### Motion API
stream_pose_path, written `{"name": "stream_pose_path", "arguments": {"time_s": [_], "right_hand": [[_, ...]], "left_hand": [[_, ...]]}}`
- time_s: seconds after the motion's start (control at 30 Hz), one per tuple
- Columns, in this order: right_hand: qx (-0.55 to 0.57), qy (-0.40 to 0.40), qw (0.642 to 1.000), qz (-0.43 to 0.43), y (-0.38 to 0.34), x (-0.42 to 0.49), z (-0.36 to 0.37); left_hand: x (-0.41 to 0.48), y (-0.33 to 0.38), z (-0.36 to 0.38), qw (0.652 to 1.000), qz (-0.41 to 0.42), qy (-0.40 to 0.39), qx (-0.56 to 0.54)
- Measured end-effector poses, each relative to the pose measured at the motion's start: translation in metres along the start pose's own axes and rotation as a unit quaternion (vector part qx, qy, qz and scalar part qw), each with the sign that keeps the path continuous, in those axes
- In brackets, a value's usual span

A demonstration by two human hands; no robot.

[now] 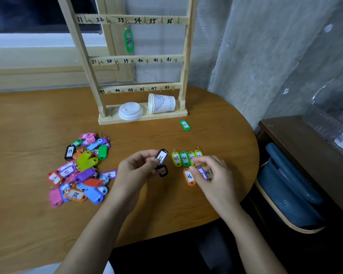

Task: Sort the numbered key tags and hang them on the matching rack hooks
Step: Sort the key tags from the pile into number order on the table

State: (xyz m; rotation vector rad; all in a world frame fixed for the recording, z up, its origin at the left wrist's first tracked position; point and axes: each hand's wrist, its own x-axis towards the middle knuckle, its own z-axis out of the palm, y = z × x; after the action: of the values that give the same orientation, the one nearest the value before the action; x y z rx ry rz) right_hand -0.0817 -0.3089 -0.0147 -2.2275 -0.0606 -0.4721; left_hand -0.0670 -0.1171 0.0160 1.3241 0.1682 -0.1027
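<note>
The left hand (135, 167) pinches a black tag (162, 157) marked 36, held almost upright above the tabletop (28, 123), ring end up and tilted slightly right. Another black tag (163, 171) lies just beneath it. The right hand (210, 171) rests curled over a small group of tags near the right edge; whether it grips one cannot be told. An orange tag (189, 176) lies lengthwise beside its fingers, behind it a row of green tags (184, 158) standing side by side, rings away. A mixed pile of tags (81, 169) lies toward the left. Farther back lies a lone green tag (185, 125), then the rack (139, 60), with tag 33 (128, 40) hanging vertically.
</note>
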Motion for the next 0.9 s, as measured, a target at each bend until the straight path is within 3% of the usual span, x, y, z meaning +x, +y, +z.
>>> {"name": "stream_pose_path", "arguments": {"time_s": [0.1,0.3,0.47,0.63,0.9], "right_hand": [[0.135,-0.050,0.988,0.047,-0.025,0.003,0.016],[0.127,-0.170,0.976,0.051,-0.043,0.005,0.043],[0.174,-0.155,0.971,0.063,-0.051,0.009,0.054],[0.235,-0.146,0.951,0.136,-0.054,0.008,0.050],[0.255,-0.070,0.945,0.190,-0.037,0.019,0.029]], "left_hand": [[-0.002,0.010,-0.004,0.999,0.000,-0.015,-0.044],[-0.005,0.020,-0.021,0.996,-0.007,-0.013,-0.086],[-0.006,0.020,-0.034,0.999,0.001,0.017,-0.046],[-0.001,0.011,-0.045,0.997,0.009,0.081,0.003],[0.005,-0.001,-0.048,0.996,-0.007,0.086,0.012]]}}
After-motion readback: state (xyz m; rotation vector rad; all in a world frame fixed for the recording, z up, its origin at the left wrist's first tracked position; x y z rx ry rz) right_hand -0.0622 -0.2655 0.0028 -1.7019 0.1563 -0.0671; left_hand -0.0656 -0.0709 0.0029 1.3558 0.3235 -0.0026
